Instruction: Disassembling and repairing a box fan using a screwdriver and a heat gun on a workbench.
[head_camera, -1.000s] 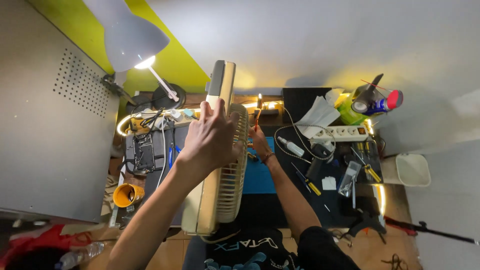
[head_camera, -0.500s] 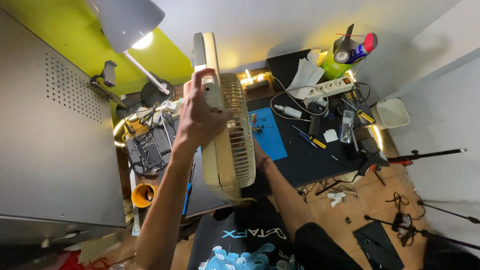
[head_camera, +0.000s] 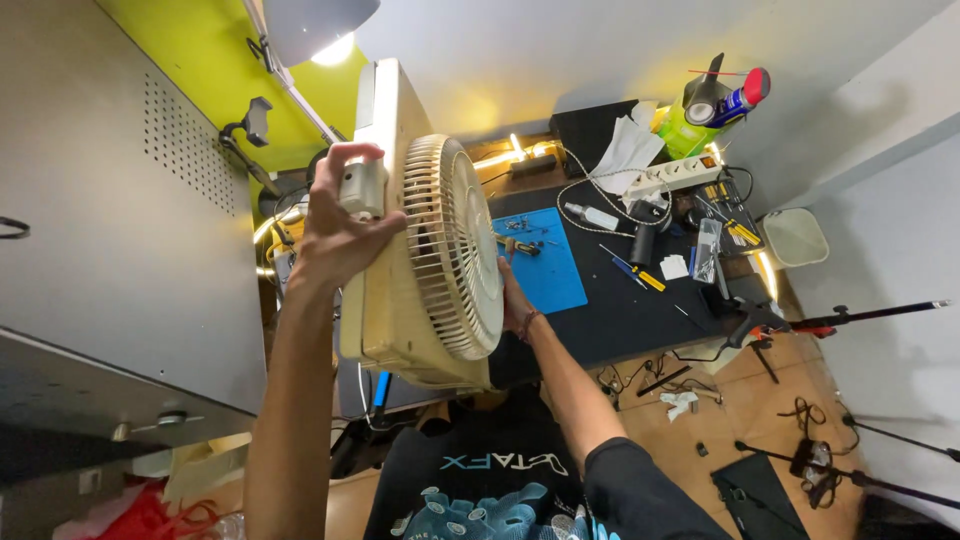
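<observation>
While the left hand (head_camera: 340, 225) grips the box fan (head_camera: 425, 240) and the right hand (head_camera: 512, 300) clasps its grille, hold it level above the tabletop (head_camera: 620, 310).

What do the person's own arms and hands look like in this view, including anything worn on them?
Both arms are bare from hand to upper arm. The left hand wears no glove, ring or watch that shows. The right hand is mostly hidden, but a thin dark band circles its wrist. A black short sleeve covers the right upper arm, part of a black shirt with a teal and white print.
</observation>
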